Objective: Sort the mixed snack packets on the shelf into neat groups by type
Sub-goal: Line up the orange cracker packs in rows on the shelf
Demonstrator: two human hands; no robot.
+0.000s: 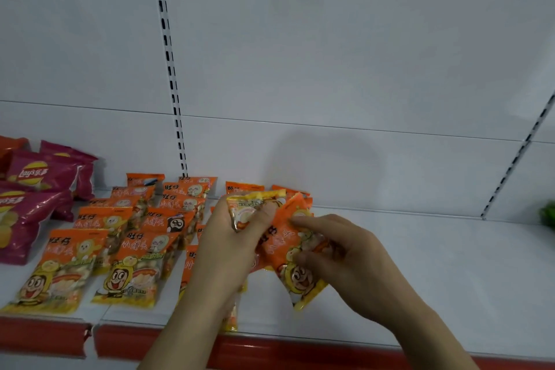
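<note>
Flanking hands point(288, 249): orange packets point(99, 249), Lay's bags point(36, 183).

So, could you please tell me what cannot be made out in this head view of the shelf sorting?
- Orange packets behind the left hand: hidden by hand and forearm, so their count is unclear.
- Green object at far right: cut off by the frame edge and blurred, so its type is unknown.
- Purple chip bags: cut off by the left edge.
- Small print on the packet that the right hand holds: too blurred to read.
</note>
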